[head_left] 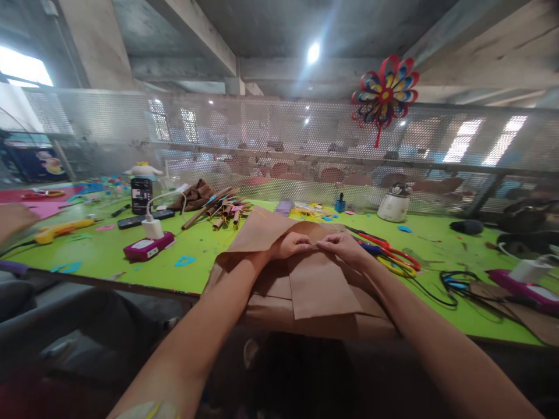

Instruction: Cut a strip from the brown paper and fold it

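Note:
Brown kraft paper (323, 285) lies in overlapping sheets at the table's front edge, partly hanging over it. My left hand (292, 245) has its fingers closed at the upper edge of a smaller paper piece, with its forearm across the sheet. Facing it, my right hand (343, 245) pinches the same edge between thumb and finger. The fingertips of both hands nearly meet. A larger paper flap (257, 230) rises behind my left wrist. Scissors with red handles (404, 256) and yellow handles (399, 267) lie just right of my right hand.
On the green table (196, 262) are rolled brown paper tubes (222, 209), a purple power strip (149, 247), phones (142, 195), a yellow glue gun (63, 230) and a white bottle (394, 202). Another person's arm (15, 224) reaches in at left. A pinwheel flower (385, 96) hangs on the mesh screen.

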Available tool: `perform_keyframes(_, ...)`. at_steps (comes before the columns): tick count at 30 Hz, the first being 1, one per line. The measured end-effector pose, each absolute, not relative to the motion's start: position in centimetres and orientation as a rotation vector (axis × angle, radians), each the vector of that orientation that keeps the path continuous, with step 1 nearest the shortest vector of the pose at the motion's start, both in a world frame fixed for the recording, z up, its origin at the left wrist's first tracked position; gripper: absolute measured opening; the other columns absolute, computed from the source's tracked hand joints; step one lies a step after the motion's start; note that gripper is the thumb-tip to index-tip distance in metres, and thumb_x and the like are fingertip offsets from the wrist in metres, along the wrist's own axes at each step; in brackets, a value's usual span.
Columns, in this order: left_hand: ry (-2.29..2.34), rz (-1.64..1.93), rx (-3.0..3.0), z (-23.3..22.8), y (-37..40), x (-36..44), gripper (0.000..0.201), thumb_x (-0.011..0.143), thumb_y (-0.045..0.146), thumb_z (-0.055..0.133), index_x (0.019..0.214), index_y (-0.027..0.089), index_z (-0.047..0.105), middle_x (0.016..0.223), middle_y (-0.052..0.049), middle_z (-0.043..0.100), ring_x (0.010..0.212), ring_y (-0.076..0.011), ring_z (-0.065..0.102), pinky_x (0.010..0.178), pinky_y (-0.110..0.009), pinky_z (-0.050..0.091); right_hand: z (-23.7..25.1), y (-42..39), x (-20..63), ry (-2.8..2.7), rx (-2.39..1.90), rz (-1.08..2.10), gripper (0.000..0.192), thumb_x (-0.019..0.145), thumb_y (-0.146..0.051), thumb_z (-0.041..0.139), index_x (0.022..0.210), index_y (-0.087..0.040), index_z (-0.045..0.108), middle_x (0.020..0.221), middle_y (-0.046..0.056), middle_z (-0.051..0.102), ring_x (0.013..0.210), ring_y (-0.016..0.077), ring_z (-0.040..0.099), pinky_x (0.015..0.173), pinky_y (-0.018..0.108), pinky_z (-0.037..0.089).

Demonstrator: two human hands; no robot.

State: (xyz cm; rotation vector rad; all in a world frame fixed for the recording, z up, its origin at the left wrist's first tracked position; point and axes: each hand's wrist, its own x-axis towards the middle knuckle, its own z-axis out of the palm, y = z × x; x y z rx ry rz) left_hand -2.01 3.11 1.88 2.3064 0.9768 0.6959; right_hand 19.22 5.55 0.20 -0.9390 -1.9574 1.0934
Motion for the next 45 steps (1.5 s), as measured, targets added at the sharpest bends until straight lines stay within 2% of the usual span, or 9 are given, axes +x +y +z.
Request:
perform_keyframes(3,0.993,0.694,2.272,1.8,3.1,-2.1,0.033,0.084,0.041,0.050,0.083,0.011,0.063,0.078,-0.004,0.061,0.072,-0.0136,0.052,0.067,-0.023,0.040,0.2,5.8,19.3,-1.969,-0.948,0.971,0.044,0.067,-0.057,0.064,0.062,-0.013,0.063,0.049,-0.002,0.047,0.047,0.0083,0.036,0.047,0.024,0.025)
perform_keyframes(7,1.095,0.651,2.291,2.3,2.9,-2.4,0.034,0.083,0.041,0.051,0.076,0.010,0.062,0.065,-0.001,0.056,0.059,-0.0104,0.047,0.057,-0.021,0.036,0.4,6.1,19.7,-1.947,-0.983,0.904,0.044,0.067,-0.057,0.064,0.063,-0.013,0.064,0.051,-0.002,0.048,0.049,0.0089,0.036,0.047,0.024,0.025)
perform_keyframes(12,1.031,0.611,2.255,2.6,2.9,-2.9,0.030,0.081,0.039,0.053,0.073,0.010,0.061,0.058,0.002,0.053,0.052,-0.0084,0.045,0.052,-0.020,0.034,1.2,5.9,20.5,-2.052,-0.933,1.049,0.041,0.069,-0.054,0.064,0.065,-0.013,0.064,0.052,-0.002,0.050,0.049,0.0086,0.038,0.049,0.024,0.027)
perform_keyframes(17,0.913,0.536,2.086,2.1,3.2,-3.4,0.036,0.079,0.047,0.056,0.070,0.012,0.058,0.048,0.003,0.049,0.042,-0.0084,0.043,0.044,-0.020,0.029,1.8,5.9,21.2,-2.145,-0.866,1.176,0.037,0.069,-0.051,0.067,0.065,-0.014,0.063,0.051,-0.003,0.048,0.048,0.0077,0.037,0.048,0.024,0.026)
perform_keyframes(28,1.058,0.553,2.041,3.4,2.5,-3.4,0.043,0.073,0.053,0.060,0.063,0.011,0.060,0.042,0.002,0.049,0.037,-0.0081,0.043,0.039,-0.019,0.031,1.4,6.4,21.2,-2.064,-0.935,1.063,0.038,0.065,-0.052,0.068,0.062,-0.015,0.061,0.052,-0.003,0.050,0.048,0.0076,0.038,0.048,0.024,0.027)
perform_keyframes(32,1.056,0.538,1.987,3.5,2.3,-3.2,0.042,0.073,0.052,0.061,0.064,0.012,0.061,0.040,0.004,0.045,0.036,-0.0069,0.040,0.040,-0.018,0.032,1.1,6.8,21.2,-2.034,-0.999,1.005,0.042,0.062,-0.053,0.070,0.052,-0.017,0.050,0.044,-0.006,0.040,0.044,0.0064,0.031,0.046,0.023,0.021)
perform_keyframes(37,0.997,0.578,1.990,3.1,2.8,-4.0,0.039,0.071,0.050,0.064,0.073,0.011,0.062,0.053,0.002,0.052,0.041,-0.0078,0.047,0.044,-0.020,0.038,1.5,6.2,20.9,-2.018,-0.939,0.979,0.049,0.059,-0.058,0.071,0.050,-0.018,0.043,0.047,-0.007,0.037,0.046,0.0061,0.029,0.047,0.023,0.022)
perform_keyframes(41,1.032,0.606,2.054,3.1,2.9,-4.5,0.039,0.073,0.050,0.061,0.073,0.012,0.062,0.059,0.000,0.055,0.047,-0.0102,0.052,0.049,-0.021,0.041,1.9,6.0,21.2,-2.087,-0.905,0.921,0.045,0.062,-0.058,0.068,0.056,-0.016,0.053,0.050,-0.005,0.045,0.050,0.0082,0.038,0.049,0.023,0.029)
perform_keyframes(45,1.119,0.599,2.110,3.1,2.6,-4.1,0.034,0.077,0.045,0.058,0.075,0.012,0.063,0.053,0.000,0.055,0.047,-0.0108,0.052,0.048,-0.020,0.038,2.1,5.9,21.1,-2.213,-0.847,0.870,0.038,0.070,-0.053,0.065,0.079,-0.016,0.069,0.072,0.003,0.064,0.067,0.0144,0.054,0.061,0.025,0.041)
